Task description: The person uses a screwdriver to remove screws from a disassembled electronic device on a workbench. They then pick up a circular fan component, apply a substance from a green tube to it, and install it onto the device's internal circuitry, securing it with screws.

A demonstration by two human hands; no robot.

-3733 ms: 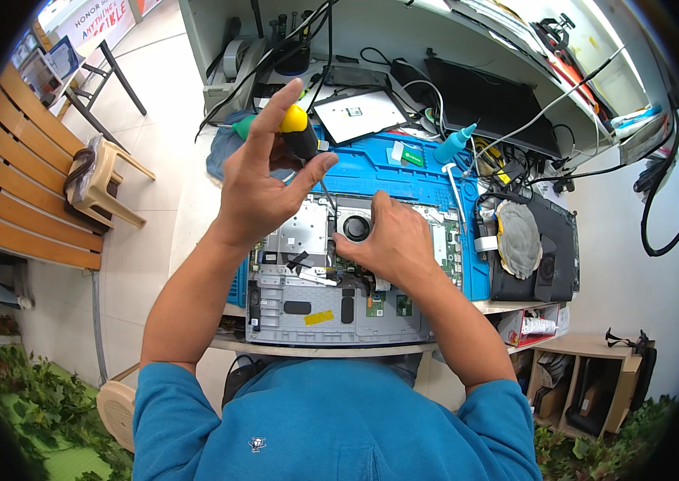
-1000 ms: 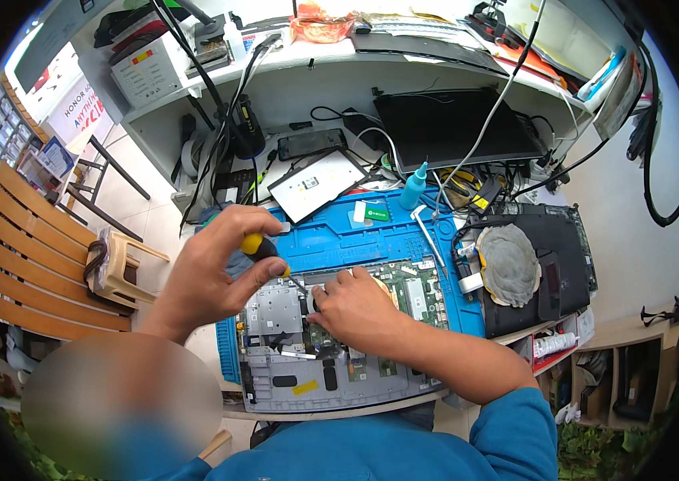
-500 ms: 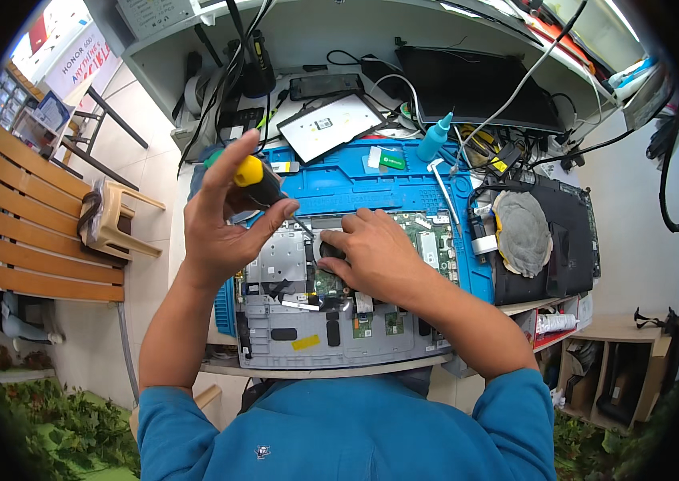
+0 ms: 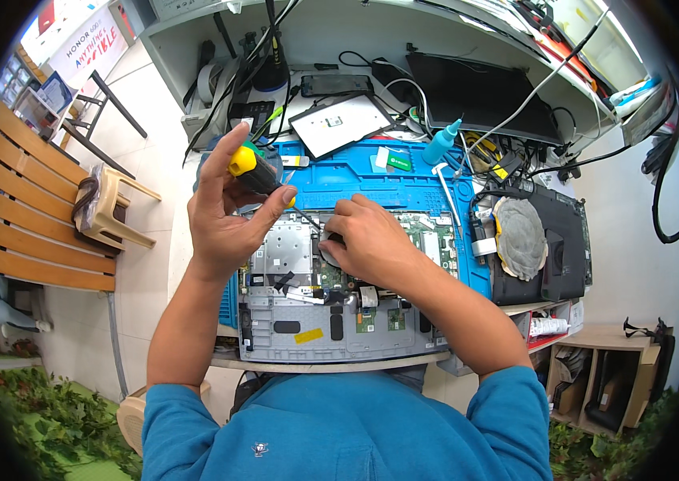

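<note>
My left hand [image 4: 235,212] grips a screwdriver [image 4: 257,175] with a black and yellow handle. Its thin shaft slants down to the right, and the tip lies close to the fingers of the other hand. Below is an opened laptop base [image 4: 387,346], grey, with a green circuit board and a silver metal plate [image 4: 282,247] showing. My right hand [image 4: 375,244] rests over the board with fingers curled and pinched beside a dark round part, perhaps a fan. What those fingertips hold, if anything, is hidden. A blue work mat [image 4: 347,198] lies beneath the laptop.
A light-blue bottle [image 4: 442,144] and a green card [image 4: 398,162] sit on the mat's far side. Behind are a white panel [image 4: 339,132], a phone [image 4: 336,85] and a dark screen [image 4: 483,96]. To the right, a grey round pad [image 4: 520,239] rests on black laptop parts.
The view has shifted slightly. My right hand's fingers have drawn in and curled more near the screwdriver tip. My left hand still holds the screwdriver, at a slightly flatter slant.
</note>
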